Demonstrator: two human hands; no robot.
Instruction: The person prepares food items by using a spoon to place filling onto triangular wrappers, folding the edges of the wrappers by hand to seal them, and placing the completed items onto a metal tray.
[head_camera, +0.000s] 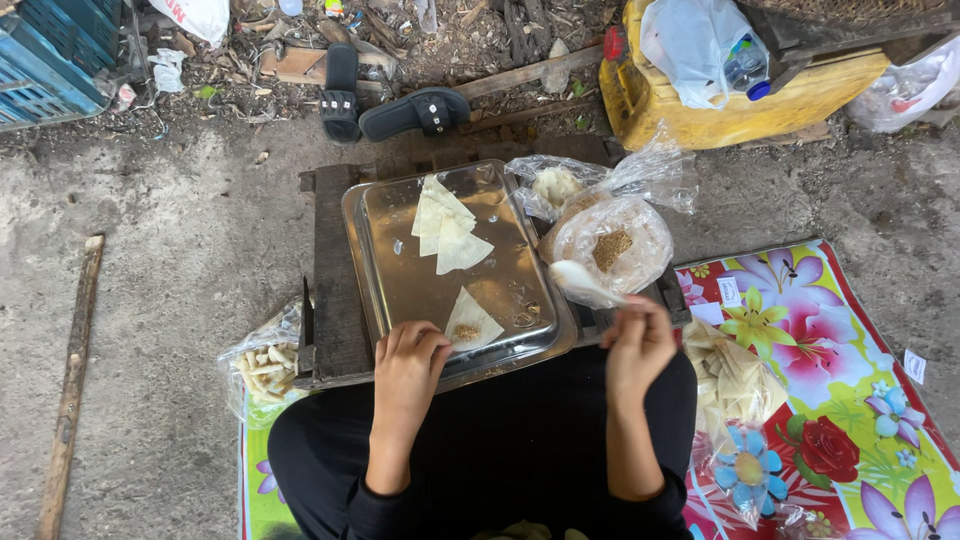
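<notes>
the left hand (408, 362) rested on the near edge of a shiny metal tray (400, 285), fingers bent and touching the corner of a triangle wrapper (470, 322) that had a little brown filling on it. the hand was not closed around anything. the right hand (638, 345) was closed on a white spoon (583, 283), just over the right edge of the tray. the spoon pointed at a bag of brown filling (612, 245) beside the tray. more wrappers (445, 225) lay farther back on the tray. a bag of cut wrappers (735, 385) sat on a flowery mat (840, 330) by the right arm. a bag of rolled pieces (262, 368) lay on the left. black sandals (385, 100) sat on the ground far behind.
</notes>
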